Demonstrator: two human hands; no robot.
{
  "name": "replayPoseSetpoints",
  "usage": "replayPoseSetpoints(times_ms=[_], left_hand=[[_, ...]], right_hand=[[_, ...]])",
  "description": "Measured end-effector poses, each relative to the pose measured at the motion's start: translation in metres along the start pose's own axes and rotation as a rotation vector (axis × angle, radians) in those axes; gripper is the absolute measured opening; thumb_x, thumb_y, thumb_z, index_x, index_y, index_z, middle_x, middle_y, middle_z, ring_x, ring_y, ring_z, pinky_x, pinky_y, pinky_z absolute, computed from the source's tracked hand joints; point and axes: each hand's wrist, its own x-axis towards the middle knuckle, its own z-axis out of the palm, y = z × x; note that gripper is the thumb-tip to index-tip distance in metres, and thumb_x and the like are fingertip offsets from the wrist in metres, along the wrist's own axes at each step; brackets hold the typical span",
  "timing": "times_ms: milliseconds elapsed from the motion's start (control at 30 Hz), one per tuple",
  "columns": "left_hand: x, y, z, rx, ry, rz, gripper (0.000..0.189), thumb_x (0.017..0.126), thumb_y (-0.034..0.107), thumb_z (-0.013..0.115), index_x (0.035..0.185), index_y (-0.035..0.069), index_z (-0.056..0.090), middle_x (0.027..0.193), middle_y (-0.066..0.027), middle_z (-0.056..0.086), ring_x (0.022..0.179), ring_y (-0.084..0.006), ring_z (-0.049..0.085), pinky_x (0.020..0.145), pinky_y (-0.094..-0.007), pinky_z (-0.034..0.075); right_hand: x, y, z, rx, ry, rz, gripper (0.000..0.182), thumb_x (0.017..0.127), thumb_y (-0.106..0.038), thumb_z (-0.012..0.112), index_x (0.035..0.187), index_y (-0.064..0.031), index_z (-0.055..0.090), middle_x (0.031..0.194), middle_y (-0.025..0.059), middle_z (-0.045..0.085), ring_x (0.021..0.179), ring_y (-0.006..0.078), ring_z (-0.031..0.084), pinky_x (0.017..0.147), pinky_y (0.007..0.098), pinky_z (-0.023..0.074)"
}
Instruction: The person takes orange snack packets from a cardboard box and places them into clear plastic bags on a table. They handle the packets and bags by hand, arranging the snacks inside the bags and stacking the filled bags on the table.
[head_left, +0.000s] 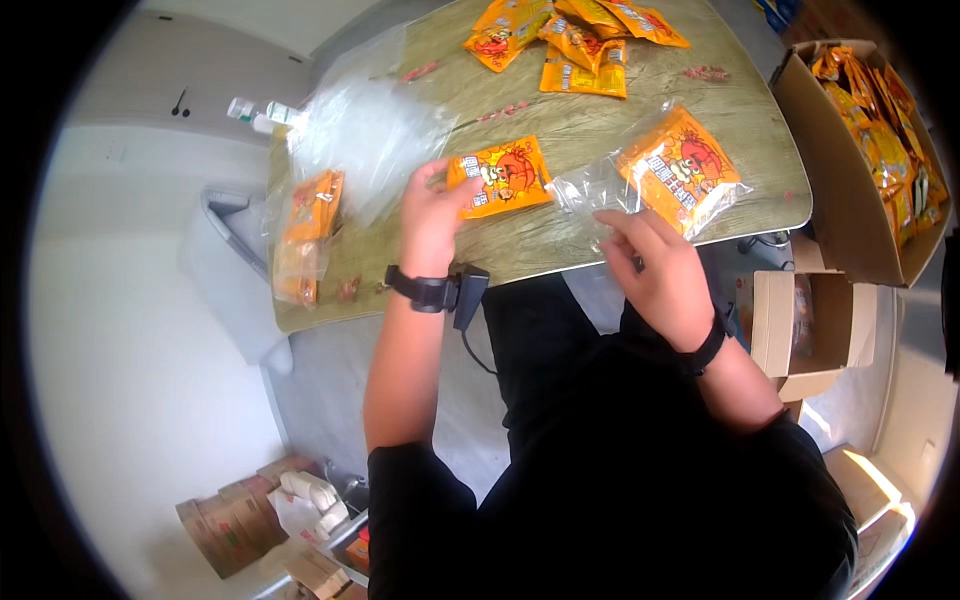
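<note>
My left hand (437, 214) grips the left edge of an orange printed snack packet (506, 176), thumb on top, just over the wood-patterned table (517, 251). To the right, a clear plastic bag (600, 187) holds another orange packet (681, 169), its loose end stretching toward the packet in my left hand. My right hand (652, 259) is at the near edge of that bag, thumb and fingers apart. Its fingertips overlap the clear film; whether they touch it is unclear. Both wrists wear black bands.
Loose orange packets (581, 49) lie piled at the table's far side. Clear empty bags (367, 135) are spread at left, beside bagged packets (311, 210). A cardboard box (840, 180) full of packets stands at right, above an open carton (814, 322). Small bottles (262, 114) stand near the far-left edge.
</note>
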Motion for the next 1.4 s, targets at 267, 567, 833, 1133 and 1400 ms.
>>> replayPoseSetpoints(times_ms=[267, 567, 833, 1133, 1400], left_hand=[[-0.073, 0.016, 0.004, -0.52, -0.134, 0.042, 0.027, 0.096, 0.001, 0.057, 0.121, -0.005, 0.061, 0.119, -0.0158, 0.068, 0.11, -0.0245, 0.067, 0.097, -0.0391, 0.053], [-0.086, -0.01, 0.03, -0.359, -0.155, 0.002, 0.017, 0.098, -0.001, 0.056, 0.112, -0.006, 0.065, 0.103, -0.0109, 0.072, 0.089, -0.014, 0.069, 0.082, -0.0291, 0.055], [-0.09, -0.026, 0.072, -0.714, -0.214, -0.122, 0.031, 0.095, -0.002, 0.046, 0.124, -0.006, 0.056, 0.12, -0.0178, 0.067, 0.11, -0.0263, 0.067, 0.099, -0.0433, 0.053], [-0.081, -0.031, 0.096, -1.16, -0.591, -0.313, 0.038, 0.106, 0.017, 0.044, 0.137, -0.004, 0.049, 0.131, -0.0146, 0.061, 0.123, -0.0245, 0.058, 0.108, -0.0406, 0.044], [-0.068, -0.036, 0.133, -0.868, -0.374, -0.288, 0.044, 0.11, 0.031, 0.041, 0.137, -0.003, 0.049, 0.127, -0.0134, 0.062, 0.115, -0.0218, 0.061, 0.1, -0.0369, 0.048]], right_hand=[[0.002, -0.012, -0.013, -0.036, 0.119, 0.022, 0.029, 0.086, 0.0, 0.071, 0.115, -0.0071, 0.067, 0.084, 0.008, 0.062, 0.069, 0.0235, 0.064, 0.063, 0.034, 0.0533], [0.004, -0.029, -0.005, -0.315, -0.005, -0.184, 0.038, 0.081, 0.0, 0.068, 0.119, -0.0037, 0.067, 0.086, 0.0084, 0.059, 0.081, 0.0286, 0.061, 0.073, 0.0392, 0.0506], [0.001, -0.029, 0.0, -0.281, 0.016, -0.236, 0.043, 0.078, 0.0, 0.066, 0.121, -0.0035, 0.067, 0.093, 0.0085, 0.063, 0.083, 0.0271, 0.062, 0.075, 0.0379, 0.0519], [-0.003, -0.031, -0.004, -0.256, -0.009, -0.279, 0.044, 0.074, -0.003, 0.067, 0.118, -0.0045, 0.066, 0.096, 0.0085, 0.064, 0.084, 0.0268, 0.062, 0.076, 0.0368, 0.0524], [-0.005, -0.031, -0.011, -0.219, 0.013, -0.288, 0.046, 0.073, -0.001, 0.067, 0.119, -0.0048, 0.066, 0.099, 0.0076, 0.063, 0.086, 0.0262, 0.063, 0.076, 0.0352, 0.0536]])
